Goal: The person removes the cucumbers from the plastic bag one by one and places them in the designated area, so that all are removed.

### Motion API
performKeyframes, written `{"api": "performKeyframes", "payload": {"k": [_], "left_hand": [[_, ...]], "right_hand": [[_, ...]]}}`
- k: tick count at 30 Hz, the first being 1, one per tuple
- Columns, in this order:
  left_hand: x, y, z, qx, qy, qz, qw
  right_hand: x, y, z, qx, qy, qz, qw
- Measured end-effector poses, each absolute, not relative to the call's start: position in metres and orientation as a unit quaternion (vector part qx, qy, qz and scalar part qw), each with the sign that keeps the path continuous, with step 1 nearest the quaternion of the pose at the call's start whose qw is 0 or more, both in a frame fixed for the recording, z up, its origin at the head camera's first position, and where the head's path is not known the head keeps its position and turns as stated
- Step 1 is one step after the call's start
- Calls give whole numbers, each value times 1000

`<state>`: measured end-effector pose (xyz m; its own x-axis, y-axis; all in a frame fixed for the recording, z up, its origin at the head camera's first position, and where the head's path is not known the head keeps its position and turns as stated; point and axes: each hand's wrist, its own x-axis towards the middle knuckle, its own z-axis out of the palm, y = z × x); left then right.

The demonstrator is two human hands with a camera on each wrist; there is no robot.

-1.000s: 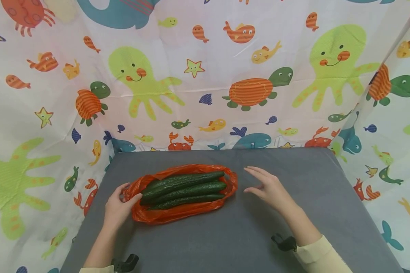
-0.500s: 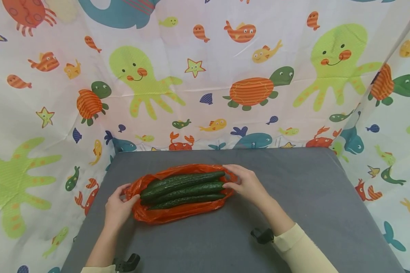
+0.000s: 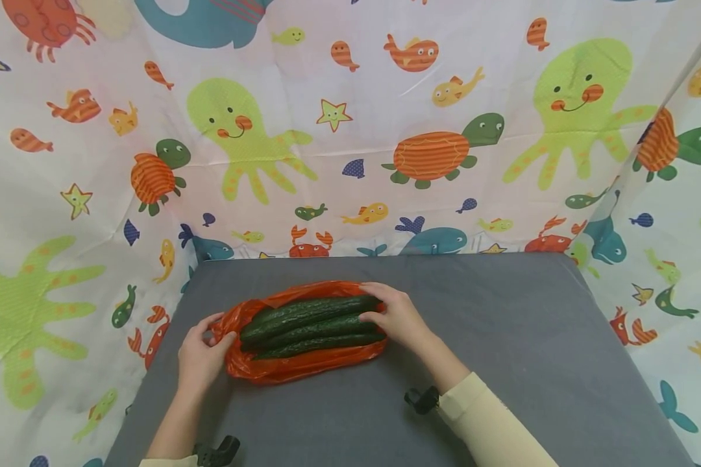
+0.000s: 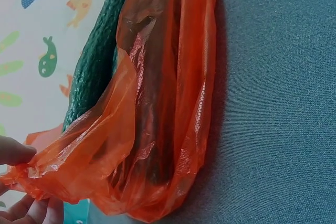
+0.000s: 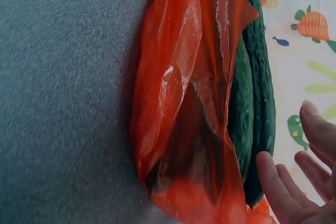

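Dark green, bumpy cucumbers (image 3: 309,327) lie side by side in a thin orange-red plastic bag (image 3: 280,373), its mouth facing up. At the bag's left end, my left hand (image 3: 200,360) pinches the gathered plastic; the left wrist view shows the bag edge (image 4: 63,177) between thumb and fingers. My right hand (image 3: 400,318) is over the right end of the cucumbers, thumb and fingers apart. In the right wrist view its fingers (image 5: 278,187) are loosely spread beside the cucumber ends (image 5: 254,177). Whether they touch a cucumber is hard to tell.
A grey cloth-covered table (image 3: 502,324) lies under the bag. Behind it and along both sides hangs a white curtain (image 3: 339,175) printed with sea animals. Dark wrist cameras sit on both wrists, below cream sleeves (image 3: 491,415).
My right hand has moved left from beside the bag to over the cucumbers' right end. The left hand has stayed at the bag's left end, and the bag lies where it was.
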<state>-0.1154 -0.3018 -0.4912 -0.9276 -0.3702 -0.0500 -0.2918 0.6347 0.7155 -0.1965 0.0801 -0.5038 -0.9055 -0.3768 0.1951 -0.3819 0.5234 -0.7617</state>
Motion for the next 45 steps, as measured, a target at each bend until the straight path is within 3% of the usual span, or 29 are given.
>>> {"api": "performKeyframes", "payload": {"k": [20,30,45], "left_hand": [[-116,-303,-492,193,-894,-404,30],[-118,-301,-496,193,-891,-410,30],[-115,-304,-491,201,-887,-414,27]], "right_hand": [[-215,49,-507,179,-887,412,-111],[-216,35,-510,163,-925,334,-79],[-211,33,-502,201,-902,380,-39]]}}
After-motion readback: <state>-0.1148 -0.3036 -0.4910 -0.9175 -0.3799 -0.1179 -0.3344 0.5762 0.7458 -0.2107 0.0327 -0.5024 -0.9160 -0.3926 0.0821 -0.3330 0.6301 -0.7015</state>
